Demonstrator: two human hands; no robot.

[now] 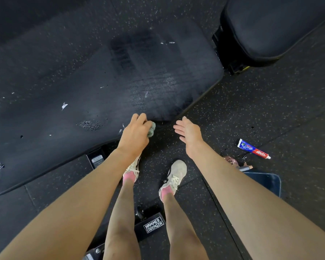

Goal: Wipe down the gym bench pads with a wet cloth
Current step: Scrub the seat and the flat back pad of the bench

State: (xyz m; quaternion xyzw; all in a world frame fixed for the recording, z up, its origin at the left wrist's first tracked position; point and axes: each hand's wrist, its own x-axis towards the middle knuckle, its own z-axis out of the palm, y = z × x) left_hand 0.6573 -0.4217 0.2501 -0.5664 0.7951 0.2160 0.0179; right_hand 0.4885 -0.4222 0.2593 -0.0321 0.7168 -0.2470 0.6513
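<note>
The person's left hand (135, 132) is curled around a bunched green cloth (152, 129), knuckles up. Only a small wad of the cloth shows, poking out at about 3 o'clock from the hand, below the fingers. Hand and cloth sit at the near edge of the long black bench pad (101, 81), close to its rounded corner, roughly at the picture's centre. Whether the cloth presses on the pad's rim or hangs just off it cannot be told.

The pad runs from 8 o'clock up towards 1 o'clock. Its cover is worn, with white nicks and a pitted patch just at 9 o'clock from the left hand. A darker streaked wet patch (144, 59) lies at 12 o'clock from that hand.

The right hand (189, 133) holds nothing. Its fingers are straight and slightly spread, pointing towards 10 o'clock, and it hovers over the speckled rubber floor (251, 102) just beside the pad's corner, apart from the cloth.

A second black pad (270, 25) sits at 1 o'clock, separated from the first by a gap. A toothpaste tube (253, 148) lies on the floor at 3 o'clock from the right hand. At 6 o'clock, between the person's legs, a black frame part carries a "Hammer Strength" label (153, 224).
</note>
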